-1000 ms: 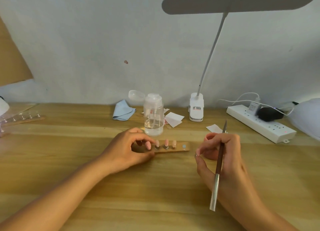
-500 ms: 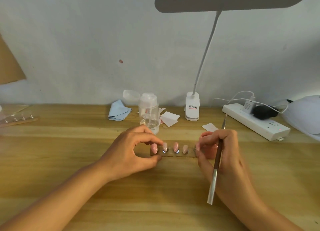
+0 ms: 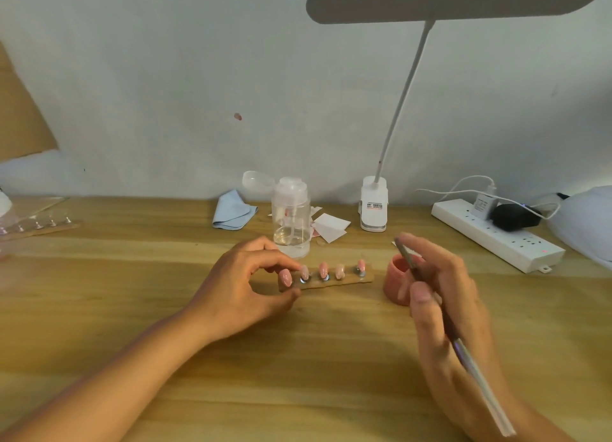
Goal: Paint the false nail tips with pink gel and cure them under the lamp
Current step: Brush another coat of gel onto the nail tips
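Tips point(image 3: 323, 269) are seemingly being coated pink, strip point(image 3: 347, 280) being pinched by left hand point(image 3: 238, 292), brush point(image 3: 463, 349) by right hand point(image 3: 443, 296); curing is pending.

Left hand point(image 3: 245, 286): at the left end of the wooden strip point(image 3: 347, 281), with the index finger and thumb curled and pinching that end. Its forearm enters from lower left of the strip.

Right hand point(image 3: 440, 296): right of the strip and apart from it, fingers curled round a brush point(image 3: 480, 385). Its forearm enters from lower right.
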